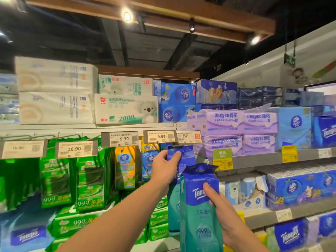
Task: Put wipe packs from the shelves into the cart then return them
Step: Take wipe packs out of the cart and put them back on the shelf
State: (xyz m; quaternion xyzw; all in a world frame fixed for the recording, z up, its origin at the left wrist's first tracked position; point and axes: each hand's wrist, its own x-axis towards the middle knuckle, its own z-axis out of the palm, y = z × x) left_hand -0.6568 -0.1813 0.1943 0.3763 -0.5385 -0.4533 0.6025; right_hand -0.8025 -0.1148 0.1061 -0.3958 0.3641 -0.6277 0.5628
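My right hand (221, 208) grips a blue and teal Tempo wipe pack (199, 206), held upright close to the camera in front of the shelves. My left hand (164, 168) reaches up and pinches the blue top flap of a hanging wipe pack (183, 155) just under the 9.99 price tags (161, 136). That pack hangs behind the one in my right hand, and its lower part is mostly hidden. No cart is in view.
Green 999 wipe packs (89, 180) hang at the left, yellow and blue Vinda packs (125, 166) in the middle. Purple Deeyeo tissue packs (240, 130) and blue tissue boxes (298, 186) fill the right shelves. Large tissue bundles (125, 108) sit on the top shelf.
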